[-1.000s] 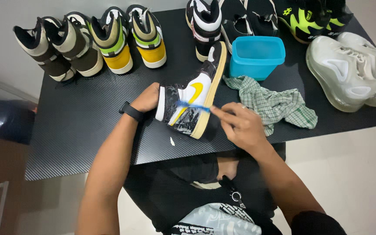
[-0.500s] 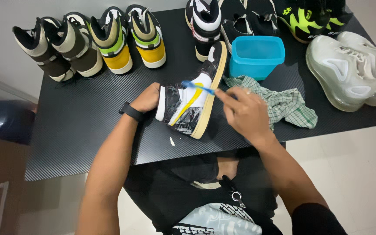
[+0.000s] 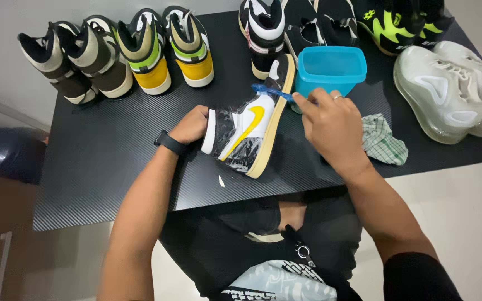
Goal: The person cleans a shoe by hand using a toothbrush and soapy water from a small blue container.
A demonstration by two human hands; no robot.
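A black, white and yellow high-top sneaker [image 3: 245, 131] lies on its side on the black table [image 3: 112, 161], its surface wet and foamy. My left hand [image 3: 192, 125], with a black watch at the wrist, grips the sneaker's heel. My right hand [image 3: 333, 127] holds a blue toothbrush [image 3: 270, 92], whose bristle end rests near the toe of the sneaker. A blue plastic tub [image 3: 330, 69] stands just behind my right hand. A green checked cloth [image 3: 383, 140] lies to the right of that hand, partly hidden by it.
Several high-top sneakers [image 3: 140, 56] line the table's back left. More dark and neon-green shoes [image 3: 389, 22] sit at the back right, and pale translucent shoes [image 3: 453, 92] at the right edge. A small white fleck [image 3: 221, 181] lies near the front edge.
My right hand has moved the toothbrush from the sneaker's middle up toward its toe, nearer the blue tub. The hand now covers more of the checked cloth. My left hand keeps its hold.
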